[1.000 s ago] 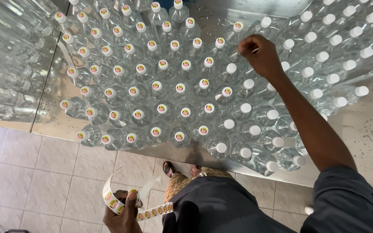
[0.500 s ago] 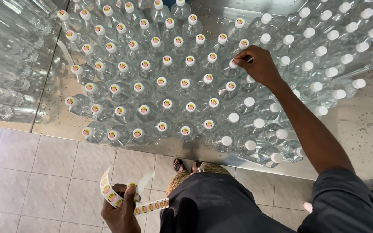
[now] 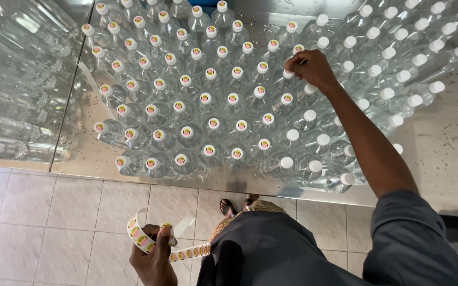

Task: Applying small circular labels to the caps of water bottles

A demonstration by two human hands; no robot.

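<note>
Work in hand: a person is sticking small round stickers onto the caps of clear plastic bottles [image 3: 208, 106] standing packed together on a wet steel worktop [image 3: 441, 143].
Right hand: the right hand [image 3: 309, 69] is reaching out to the upper middle of the frame, its fingers [image 3: 291, 62] pinched narrow on a bottle cap [image 3: 289, 74]; a sticker between them is too small to make out.
Left hand: the left hand [image 3: 153, 257] is hanging low at the bottom of the frame over the tiled floor [image 3: 38, 222], its fingers closed on a strip of stickers [image 3: 149, 241] that is curling up and trailing to the right.
Done: the caps on the left and middle of the block are carrying yellow-and-red stickers, as on this stickered cap [image 3: 208, 123].
Left: the caps on the right side are showing plain white, as on this bare cap [image 3: 414, 99], along with several in the lower right near the worktop edge.
Judgement: well over half the block is looking finished.
Where the work is standing: the hand is working right at the boundary between stickered and bare caps.
</note>
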